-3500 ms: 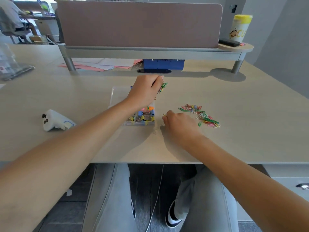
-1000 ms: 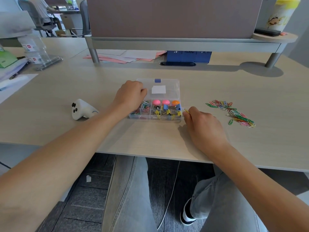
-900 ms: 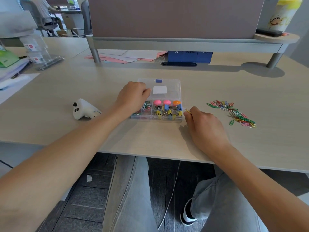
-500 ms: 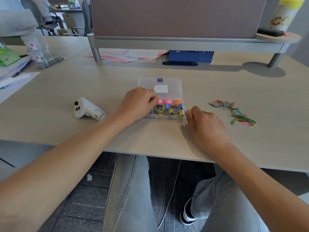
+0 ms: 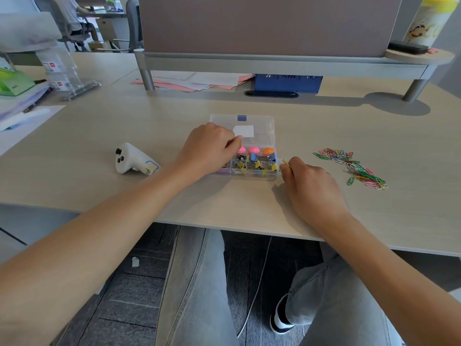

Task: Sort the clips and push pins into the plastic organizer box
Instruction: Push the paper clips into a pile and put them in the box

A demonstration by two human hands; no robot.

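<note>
A pale wood-grain desk [image 5: 324,126] fills the scene, backed by a mauve fabric divider panel [image 5: 262,23] on a grey metal rail, with another person seated at a desk far off at the upper left. In the middle of the desk sits the clear plastic organizer box [image 5: 264,126], its transparent lid folded open toward the far side and bearing a white label and a small blue latch. The near compartments hold round pink and orange push pins [image 5: 254,150] along the far edge and small yellow and blue binder clips [image 5: 252,164] nearer the front.

The left hand [image 5: 209,148] lies over the left part of the box, fingers curled, thumb and forefinger meeting just above the left compartments; whether anything sits between them cannot be told. The right hand [image 5: 311,186] rests on the desk just right of the box, its fingertips pinching a few thin paper clips, one yellow, right by the box's near right corner.

Well to the right lies a loose heap of coloured wire paper clips [image 5: 354,167] in green, red, pink and yellow, with one green clip lying just apart at its near-left edge. To the left of the box lies a white handheld controller [image 5: 132,159] with two dark buttons. Far back under the rail are pink and white papers [image 5: 194,81] and a blue box [image 5: 287,82]; a yellow-lidded canister [image 5: 429,21] stands on the round shelf at far right.
</note>
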